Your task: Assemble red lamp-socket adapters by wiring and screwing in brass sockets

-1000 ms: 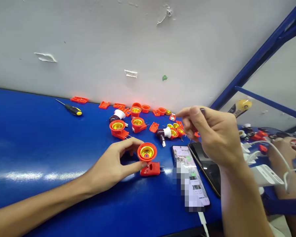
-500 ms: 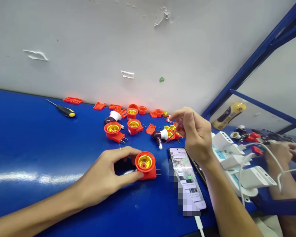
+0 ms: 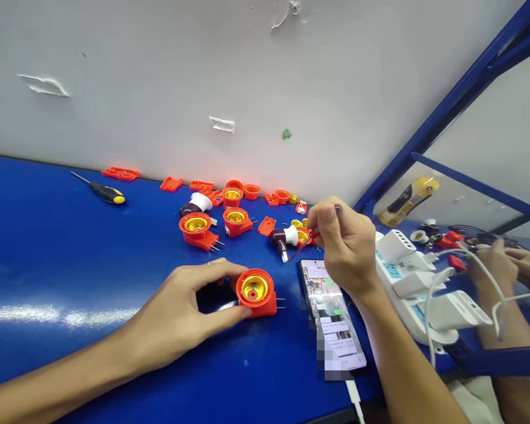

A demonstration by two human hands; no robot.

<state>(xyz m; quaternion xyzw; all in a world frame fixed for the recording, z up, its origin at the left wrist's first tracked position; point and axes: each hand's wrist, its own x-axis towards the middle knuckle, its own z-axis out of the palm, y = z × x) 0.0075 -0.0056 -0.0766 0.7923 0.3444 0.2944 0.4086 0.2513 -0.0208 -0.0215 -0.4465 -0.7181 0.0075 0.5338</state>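
Note:
An orange-red plug-in lamp socket [image 3: 255, 291] with a gold threaded inside rests on the blue table, its opening upward and its two pins pointing right. My left hand [image 3: 194, 312] grips it between thumb and fingers from the left side. My right hand [image 3: 347, 247] is closed around a thin-shafted screwdriver [image 3: 299, 249]. The shaft points down and left, its tip near a dark purple and white lamp socket [image 3: 283, 238]; whether they touch I cannot tell. Most of the screwdriver's handle is hidden in my fingers.
Behind stand more orange sockets [image 3: 197, 227] and loose orange covers [image 3: 267, 226]. A black and yellow screwdriver [image 3: 107, 192] lies far left. A phone [image 3: 335, 318] with a white cable sits below my right hand. A power strip [image 3: 417, 306] and another person's hands [image 3: 499, 265] are at right.
The camera view has shifted slightly. My right hand has tilted a little, and the screwdriver's tip sits slightly lower and further left. My left hand keeps its hold on the orange socket.

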